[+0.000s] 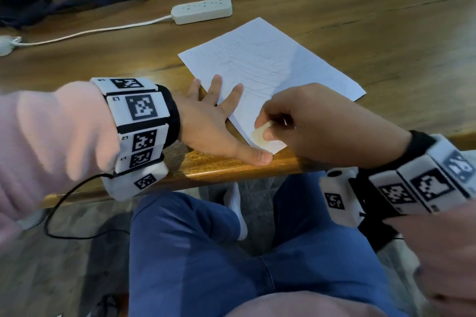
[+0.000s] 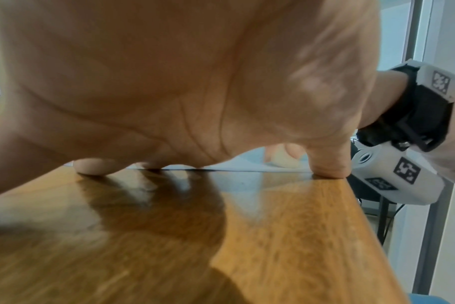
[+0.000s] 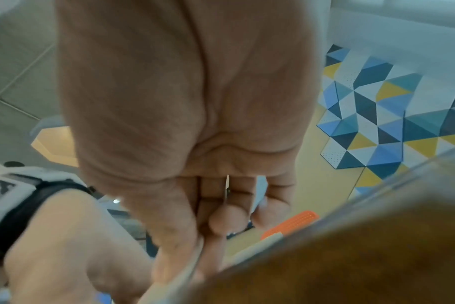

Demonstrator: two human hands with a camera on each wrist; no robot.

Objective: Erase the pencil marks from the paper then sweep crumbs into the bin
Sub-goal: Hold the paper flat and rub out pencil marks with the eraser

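A white sheet of paper (image 1: pixel 270 64) with faint pencil lines lies slanted on the wooden table (image 1: pixel 360 20), its near corner at the table's front edge. My left hand (image 1: pixel 213 121) lies flat with spread fingers on the paper's left edge, thumb along the table edge. My right hand (image 1: pixel 296 121) pinches a pale eraser (image 1: pixel 261 132) and holds it against the paper's near corner. In the left wrist view the left hand's fingertips (image 2: pixel 91 166) press the table beside the paper (image 2: pixel 247 164), and the eraser (image 2: pixel 283 158) shows beyond. The right wrist view shows my right hand (image 3: pixel 190 144) with curled fingers; the eraser is hidden there.
A white power strip (image 1: pixel 202 10) with its cable lies behind the paper. Dark cloth and straps (image 1: pixel 51 5) lie at the back left. My knees in blue trousers (image 1: pixel 244 252) are below the table's front edge. No bin is in view.
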